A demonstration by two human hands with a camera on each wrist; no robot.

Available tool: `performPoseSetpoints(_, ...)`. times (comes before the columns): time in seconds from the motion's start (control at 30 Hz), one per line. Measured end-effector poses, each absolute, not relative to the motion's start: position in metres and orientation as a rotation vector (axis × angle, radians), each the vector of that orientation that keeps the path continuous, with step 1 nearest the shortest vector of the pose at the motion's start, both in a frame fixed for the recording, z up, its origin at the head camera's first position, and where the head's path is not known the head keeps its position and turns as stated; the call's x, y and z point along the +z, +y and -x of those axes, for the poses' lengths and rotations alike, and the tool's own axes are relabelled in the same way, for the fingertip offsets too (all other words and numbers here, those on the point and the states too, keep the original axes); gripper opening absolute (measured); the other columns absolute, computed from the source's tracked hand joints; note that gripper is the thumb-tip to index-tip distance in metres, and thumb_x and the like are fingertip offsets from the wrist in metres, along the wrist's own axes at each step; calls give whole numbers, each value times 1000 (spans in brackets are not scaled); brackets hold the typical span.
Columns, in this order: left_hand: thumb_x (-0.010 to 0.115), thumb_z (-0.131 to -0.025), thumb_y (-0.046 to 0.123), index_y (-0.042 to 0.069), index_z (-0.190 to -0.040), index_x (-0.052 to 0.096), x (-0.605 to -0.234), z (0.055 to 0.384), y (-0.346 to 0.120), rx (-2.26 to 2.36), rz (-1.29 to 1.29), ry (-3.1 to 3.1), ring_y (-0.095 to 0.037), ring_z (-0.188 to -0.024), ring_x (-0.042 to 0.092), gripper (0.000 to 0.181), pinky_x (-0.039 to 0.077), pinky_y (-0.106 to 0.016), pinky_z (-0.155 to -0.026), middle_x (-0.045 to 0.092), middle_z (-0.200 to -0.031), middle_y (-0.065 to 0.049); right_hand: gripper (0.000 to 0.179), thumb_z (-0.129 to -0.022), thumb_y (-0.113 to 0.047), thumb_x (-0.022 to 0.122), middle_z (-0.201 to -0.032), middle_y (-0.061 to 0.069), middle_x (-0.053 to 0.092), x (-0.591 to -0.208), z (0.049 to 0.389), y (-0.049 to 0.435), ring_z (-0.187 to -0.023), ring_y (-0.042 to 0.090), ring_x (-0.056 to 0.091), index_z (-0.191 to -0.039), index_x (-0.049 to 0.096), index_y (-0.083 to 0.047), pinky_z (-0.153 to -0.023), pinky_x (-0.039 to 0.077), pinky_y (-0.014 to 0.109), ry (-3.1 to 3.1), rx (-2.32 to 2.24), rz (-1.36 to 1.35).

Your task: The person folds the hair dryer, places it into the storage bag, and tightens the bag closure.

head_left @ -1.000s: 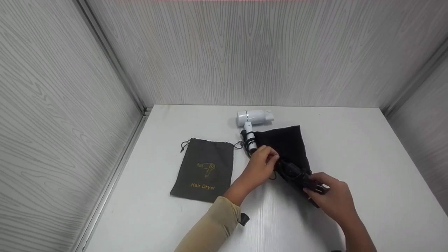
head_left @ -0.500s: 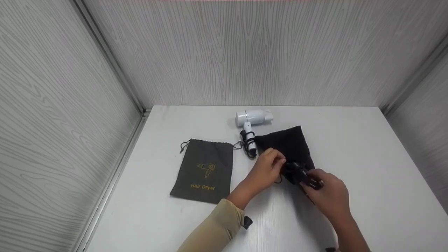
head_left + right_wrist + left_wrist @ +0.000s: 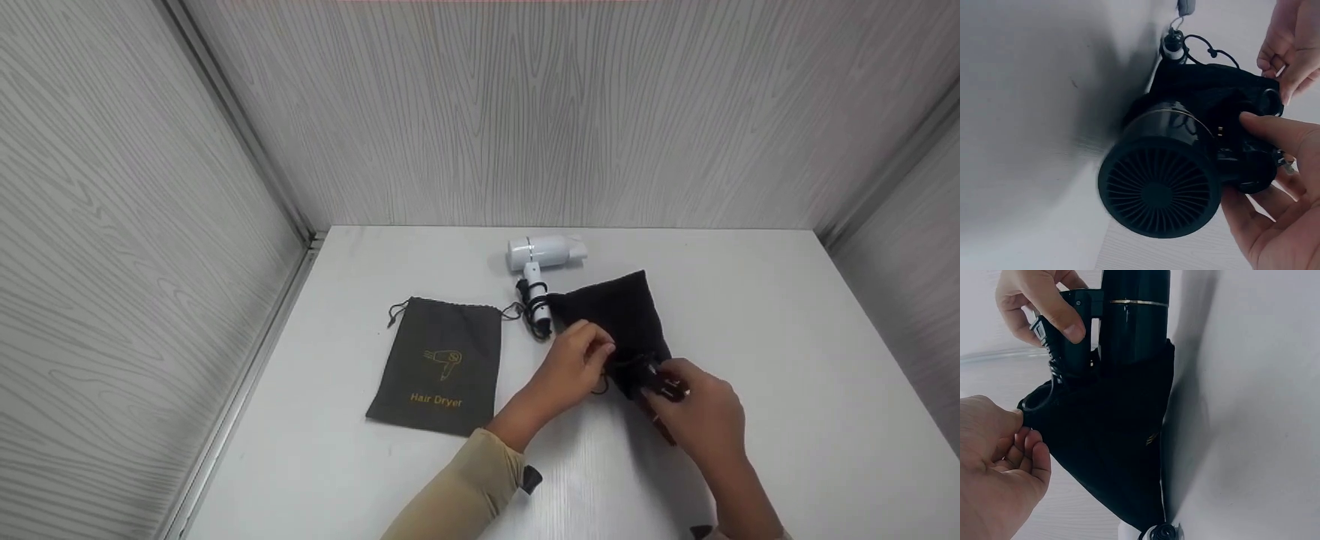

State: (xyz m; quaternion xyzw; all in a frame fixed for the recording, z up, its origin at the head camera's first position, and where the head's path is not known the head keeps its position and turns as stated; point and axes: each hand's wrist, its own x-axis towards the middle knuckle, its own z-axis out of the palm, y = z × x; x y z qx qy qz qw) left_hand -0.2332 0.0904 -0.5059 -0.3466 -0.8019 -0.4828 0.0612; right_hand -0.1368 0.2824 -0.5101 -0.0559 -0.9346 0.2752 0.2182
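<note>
A black hair dryer (image 3: 1157,191) with a folded handle lies partly inside a black cloth pouch (image 3: 1112,422); its round grille end sticks out of the mouth. My right hand (image 3: 705,409) grips the dryer by the handle, thumb on one side and fingers on the other, with the black cord (image 3: 1050,349) bundled beside it. With thumb and fingertips my left hand (image 3: 574,364) pinches the edge of the pouch's opening. The dryer's front end is hidden in the cloth.
Beyond the left hand lies a white hair dryer (image 3: 547,252) with its cord wound round the handle. A flat grey drawstring pouch (image 3: 439,367) printed "Hair Dryer" rests to the left on the white table (image 3: 300,472). Wood-patterned panels (image 3: 510,112) enclose the table.
The black hair dryer has slid farther into the black pouch, pushed by the right hand. My left hand has shifted slightly right, still pinching the pouch's edge.
</note>
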Motion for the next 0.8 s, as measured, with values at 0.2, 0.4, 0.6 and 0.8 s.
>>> performPoseSetpoints(0.2,65,-105,8,4,-104,69,-507,228,93,-1475,1082,-2414,-6,-90,60,6,51,-12,-80,67,-102,-6,30,-80,-17,92,-95,13,81,-507,139,279,-86,33,77,-107,79,-11,-70,59,49,-2634,745,195)
performPoseSetpoints(0.4,63,-108,12,6,-107,69,-502,222,94,-1468,1126,-2429,-4,-90,58,9,50,-13,-81,65,-103,-4,29,-81,-12,91,-93,13,80,-507,140,275,-83,30,76,-105,75,-7,-72,58,47,-2610,769,167)
performPoseSetpoints(0.6,63,-108,13,6,-107,70,-500,218,98,-1489,1167,-2404,-4,-90,56,10,49,-13,-81,66,-103,-4,29,-80,-15,92,-86,12,78,-510,142,273,-74,25,73,-98,72,-5,-65,54,33,-2576,816,212)
performPoseSetpoints(0.8,64,-107,12,6,-106,70,-499,220,98,-1522,1105,-2384,-4,-89,56,9,49,-14,-80,66,-102,-3,35,-80,-21,94,-87,12,75,-516,144,274,-73,22,66,-95,67,-5,-58,51,24,-2612,908,240)
